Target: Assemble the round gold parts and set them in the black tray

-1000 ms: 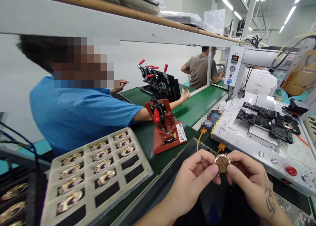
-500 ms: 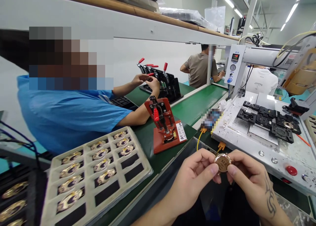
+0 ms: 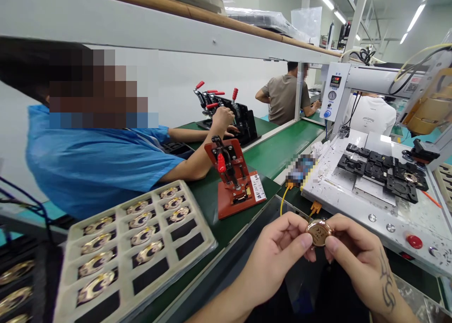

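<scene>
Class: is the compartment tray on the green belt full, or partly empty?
Partly empty: the tray holds gold pieces in most pockets; several right-hand pockets show black.

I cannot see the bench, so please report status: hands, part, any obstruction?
Both hands, left hand and right hand, pinch round gold disc. Held above bench edge. Nothing between hands and disc.

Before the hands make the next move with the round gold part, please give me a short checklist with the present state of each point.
1. Round gold part pinched by both hands: ok.
2. Left hand thumb on its edge: ok.
3. Right hand thumb on the other edge: ok.
4. Part's face turned to the camera: ok.
5. Free black nest on the white machine bed: cannot tell.
6. Co-worker's hand away from the red clamp jig: ok.
</scene>
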The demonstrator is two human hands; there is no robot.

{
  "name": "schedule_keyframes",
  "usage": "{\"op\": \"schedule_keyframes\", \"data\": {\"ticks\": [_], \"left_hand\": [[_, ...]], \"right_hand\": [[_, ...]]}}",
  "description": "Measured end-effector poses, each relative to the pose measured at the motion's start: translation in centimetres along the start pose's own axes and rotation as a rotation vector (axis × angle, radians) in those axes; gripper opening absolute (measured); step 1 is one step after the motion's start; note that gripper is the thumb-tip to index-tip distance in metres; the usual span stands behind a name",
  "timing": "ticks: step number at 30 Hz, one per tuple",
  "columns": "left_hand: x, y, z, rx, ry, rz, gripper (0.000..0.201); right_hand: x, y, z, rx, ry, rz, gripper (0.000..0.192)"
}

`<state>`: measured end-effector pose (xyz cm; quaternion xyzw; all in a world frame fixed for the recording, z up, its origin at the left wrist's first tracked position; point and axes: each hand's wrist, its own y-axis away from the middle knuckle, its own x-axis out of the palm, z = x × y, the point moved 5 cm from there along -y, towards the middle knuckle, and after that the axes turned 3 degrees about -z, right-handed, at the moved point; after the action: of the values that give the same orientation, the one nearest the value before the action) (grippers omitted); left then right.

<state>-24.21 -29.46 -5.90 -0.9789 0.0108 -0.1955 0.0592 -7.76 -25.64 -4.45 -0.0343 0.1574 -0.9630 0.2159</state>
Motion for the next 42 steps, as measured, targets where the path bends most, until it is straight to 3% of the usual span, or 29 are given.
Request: {"op": "schedule_keyframes", "data": {"ticks": [8,21,42], "left_hand": [[-0.2,0.0,0.8,-0.020,0.010,0.008,0.037],[0.4,-0.1,0.8,-0.058,0.039,0.001,0.039],[0.6,0.2,0.2,-0.015,-0.038,-0.006,0.033]], "right_hand": [[0.2,0.0,0.1,0.015,-0.030,0.050,0.010],[-0.2,0.3,-0.7,0.098,-0.044,0.018,0.019],[-0.7,0.6,-0.8,0.099,-0.052,-0.011,0.019]]}}
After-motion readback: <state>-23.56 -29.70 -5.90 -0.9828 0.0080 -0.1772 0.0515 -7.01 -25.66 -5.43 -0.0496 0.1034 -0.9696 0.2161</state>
